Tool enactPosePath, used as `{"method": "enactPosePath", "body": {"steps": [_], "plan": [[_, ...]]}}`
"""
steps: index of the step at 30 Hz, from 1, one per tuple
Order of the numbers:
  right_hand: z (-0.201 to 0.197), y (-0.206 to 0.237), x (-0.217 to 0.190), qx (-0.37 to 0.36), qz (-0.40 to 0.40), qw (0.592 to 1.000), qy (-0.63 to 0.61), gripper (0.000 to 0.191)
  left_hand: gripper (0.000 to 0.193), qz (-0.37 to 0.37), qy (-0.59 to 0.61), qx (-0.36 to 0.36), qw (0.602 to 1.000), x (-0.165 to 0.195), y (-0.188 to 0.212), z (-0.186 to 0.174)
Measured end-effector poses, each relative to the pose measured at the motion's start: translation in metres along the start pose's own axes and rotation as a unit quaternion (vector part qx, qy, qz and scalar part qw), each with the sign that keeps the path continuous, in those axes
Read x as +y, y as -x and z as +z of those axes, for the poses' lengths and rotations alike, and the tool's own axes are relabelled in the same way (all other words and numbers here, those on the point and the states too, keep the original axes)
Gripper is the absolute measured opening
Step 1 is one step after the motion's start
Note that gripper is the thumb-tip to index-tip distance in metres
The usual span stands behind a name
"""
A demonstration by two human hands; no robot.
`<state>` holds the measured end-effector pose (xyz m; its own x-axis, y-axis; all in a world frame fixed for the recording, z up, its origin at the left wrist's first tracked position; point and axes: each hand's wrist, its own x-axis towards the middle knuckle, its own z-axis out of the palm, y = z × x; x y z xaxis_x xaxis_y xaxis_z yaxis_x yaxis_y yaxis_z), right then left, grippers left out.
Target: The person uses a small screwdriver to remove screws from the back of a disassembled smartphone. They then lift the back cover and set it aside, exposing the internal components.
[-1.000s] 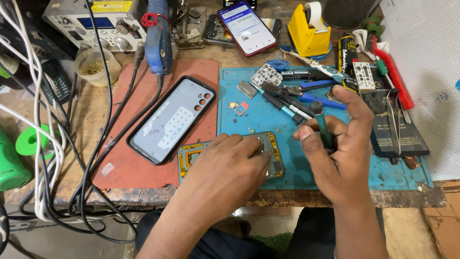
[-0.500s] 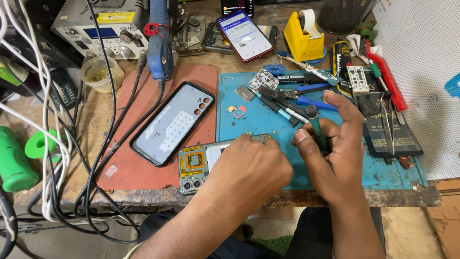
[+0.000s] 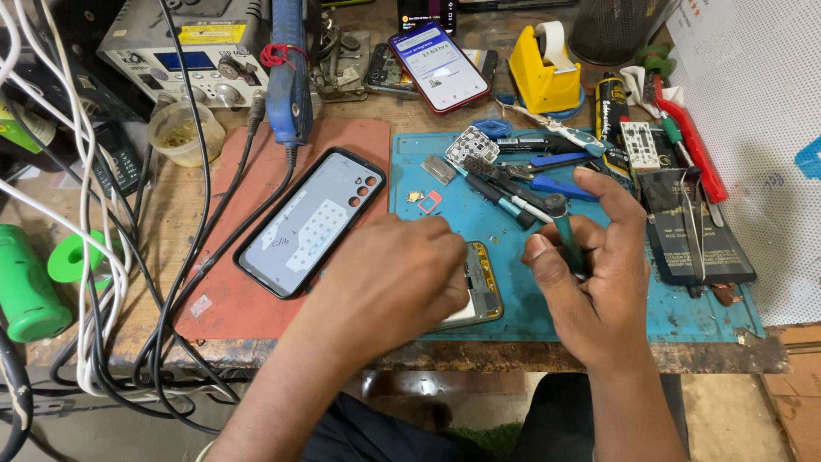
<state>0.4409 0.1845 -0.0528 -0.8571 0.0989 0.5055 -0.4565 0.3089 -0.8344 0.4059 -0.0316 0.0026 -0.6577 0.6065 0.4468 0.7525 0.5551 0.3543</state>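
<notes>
We are working over the blue rubber repair mat point(image 3: 513, 291), where the opened phone with its yellow-edged inner frame point(image 3: 479, 291) is lying at the mat's near left part, its long axis running left to right along the mat's front edge. Our left hand point(image 3: 389, 282) is pressing flat on top of it, covering most of it, fingers curled down rather than pinching. Just right of the phone, our right hand point(image 3: 594, 274) is closing thumb and fingers around a slim green-handled screwdriver point(image 3: 566, 239), held upright above the mat.
</notes>
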Motion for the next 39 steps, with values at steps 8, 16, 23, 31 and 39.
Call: {"method": "enactPosePath", "body": {"steps": [8, 16, 23, 31, 39], "plan": [[0.013, 0.001, -0.017, -0.045, -0.072, 0.991, 0.105, 0.032, 0.022, -0.254, 0.604, 0.096, 0.750, -0.016, 0.013, 0.037], [0.014, 0.001, -0.016, -0.020, -0.117, 0.985, 0.128, 0.021, 0.021, -0.281, 0.643, 0.073, 0.708, -0.018, 0.008, 0.056], [0.012, 0.005, -0.013, 0.029, -0.135, 0.968, 0.207, 0.018, 0.023, -0.276, 0.658, 0.065, 0.698, -0.004, 0.003, 0.050], [0.011, 0.006, -0.012, 0.037, -0.103, 0.989, 0.098, 0.009, 0.024, -0.271, 0.655, 0.049, 0.704, 0.007, 0.004, 0.041], [0.010, 0.005, -0.010, 0.014, -0.123, 0.985, 0.122, 0.012, 0.023, -0.278, 0.633, 0.067, 0.719, 0.006, 0.009, 0.044]]}}
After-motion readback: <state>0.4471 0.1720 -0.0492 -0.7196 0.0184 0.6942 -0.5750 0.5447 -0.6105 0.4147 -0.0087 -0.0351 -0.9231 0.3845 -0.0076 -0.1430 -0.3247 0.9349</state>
